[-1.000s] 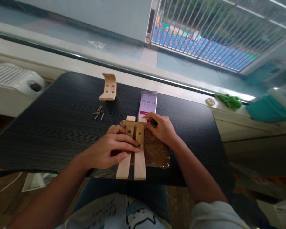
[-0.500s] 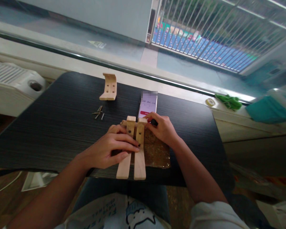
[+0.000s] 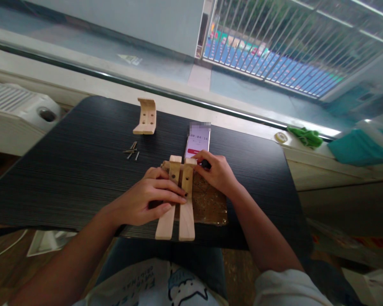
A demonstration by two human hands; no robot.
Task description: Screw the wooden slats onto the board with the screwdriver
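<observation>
Two pale wooden strips with hooked upper ends and drilled holes, the left strip (image 3: 165, 224) and the right strip (image 3: 187, 221), lie side by side on a brown taped block (image 3: 210, 203). My left hand (image 3: 148, 193) is laid over both, its fingers curved across the left strip and the fingertips on the right one. At the hooked end of the right strip, the thumb and index finger of my right hand (image 3: 217, 170) are closed. Between them shows a rounded black object (image 3: 206, 164), perhaps a tool handle; the rest of it is hidden.
Beyond my left hand, several screws (image 3: 132, 148) lie loose on the black table (image 3: 67, 170). A curved wooden piece (image 3: 147, 117) with holes stands behind them. A phone (image 3: 198, 138) showing a timer sits past the block. Tape (image 3: 281, 137) and a green cloth (image 3: 304, 137) rest on the sill.
The view has shifted very slightly. Both hands and the wooden strips keep the same positions.
</observation>
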